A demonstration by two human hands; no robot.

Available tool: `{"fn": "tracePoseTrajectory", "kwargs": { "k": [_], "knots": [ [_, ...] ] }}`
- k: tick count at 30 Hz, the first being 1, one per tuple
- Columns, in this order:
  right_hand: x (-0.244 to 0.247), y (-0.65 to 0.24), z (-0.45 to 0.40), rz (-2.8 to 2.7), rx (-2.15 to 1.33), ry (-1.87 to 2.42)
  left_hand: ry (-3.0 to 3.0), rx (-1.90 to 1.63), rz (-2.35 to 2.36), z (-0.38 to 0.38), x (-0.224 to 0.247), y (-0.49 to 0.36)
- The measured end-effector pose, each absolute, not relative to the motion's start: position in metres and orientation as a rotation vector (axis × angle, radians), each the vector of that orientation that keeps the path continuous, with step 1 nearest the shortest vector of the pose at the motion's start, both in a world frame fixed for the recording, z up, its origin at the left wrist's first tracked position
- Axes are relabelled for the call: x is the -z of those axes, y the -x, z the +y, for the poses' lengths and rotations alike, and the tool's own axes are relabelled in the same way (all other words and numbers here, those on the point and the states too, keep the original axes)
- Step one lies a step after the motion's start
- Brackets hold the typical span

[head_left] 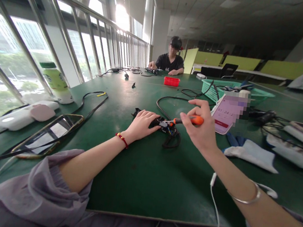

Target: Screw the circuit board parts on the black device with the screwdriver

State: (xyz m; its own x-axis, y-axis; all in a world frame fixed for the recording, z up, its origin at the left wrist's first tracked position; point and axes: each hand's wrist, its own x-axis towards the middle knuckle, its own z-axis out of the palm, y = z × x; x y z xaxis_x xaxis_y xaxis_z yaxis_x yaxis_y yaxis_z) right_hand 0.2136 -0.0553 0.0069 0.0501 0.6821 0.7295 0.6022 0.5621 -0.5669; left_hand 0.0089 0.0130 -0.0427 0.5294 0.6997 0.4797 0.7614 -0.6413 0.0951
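My left hand [145, 125] lies over a black device [163, 124] on the green table, with the fingers closed over its left part and the thumb along its near side. Inner parts and coloured wires show at the device's right end, and a black cable [174, 142] curls beside it. In my right hand [202, 129] is a screwdriver [195, 120] with an orange and black handle, held almost level. Its shaft points left to the device's open end; whether the tip touches a screw is too small to tell. The index finger is raised off the handle.
Right of my hand a phone [228, 114] leans against a green basket [212, 90]; gloves [252, 154] lie nearer. A red box [171, 81] stands farther back, before a seated person [171, 60]. At left are another phone [49, 135], a bottle [56, 82] and straps. White earphone wire [216, 205] hangs over the front edge.
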Motion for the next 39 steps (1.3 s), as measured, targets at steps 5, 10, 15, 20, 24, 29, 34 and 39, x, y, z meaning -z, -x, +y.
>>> {"fn": "tracePoseTrajectory", "kwargs": {
  "k": [5,10,15,20,24,29,34,39],
  "knots": [
    [-0.0074,-0.2116,-0.0553,-1.598,-0.132,1.072,2.63,0.719,-1.273,0.0124,0.0415,-0.0089],
    [-0.0051,-0.2128,-0.0513,-1.588,-0.003,1.05,2.632,0.718,-1.266,0.0113,0.0413,-0.0086],
    [-0.0046,-0.2169,-0.0475,-1.549,-0.034,1.145,2.631,0.733,-1.262,0.0115,0.0422,-0.0081],
    [-0.0039,-0.2158,-0.0493,-1.59,-0.063,1.023,2.631,0.727,-1.258,0.0125,0.0427,-0.0083],
    [-0.0069,-0.212,-0.0537,-1.595,-0.107,1.155,2.633,0.723,-1.257,0.0117,0.0421,-0.0083],
    [-0.0077,-0.2121,-0.0535,-1.639,-0.142,0.997,2.636,0.723,-1.266,0.0107,0.0415,-0.0085],
    [-0.007,-0.2132,-0.0537,-1.663,-0.102,1.081,2.636,0.714,-1.267,0.0108,0.0419,-0.0084],
    [-0.0072,-0.2129,-0.0545,-1.683,-0.173,1.075,2.637,0.714,-1.275,0.01,0.0413,-0.0087]
  ]
}}
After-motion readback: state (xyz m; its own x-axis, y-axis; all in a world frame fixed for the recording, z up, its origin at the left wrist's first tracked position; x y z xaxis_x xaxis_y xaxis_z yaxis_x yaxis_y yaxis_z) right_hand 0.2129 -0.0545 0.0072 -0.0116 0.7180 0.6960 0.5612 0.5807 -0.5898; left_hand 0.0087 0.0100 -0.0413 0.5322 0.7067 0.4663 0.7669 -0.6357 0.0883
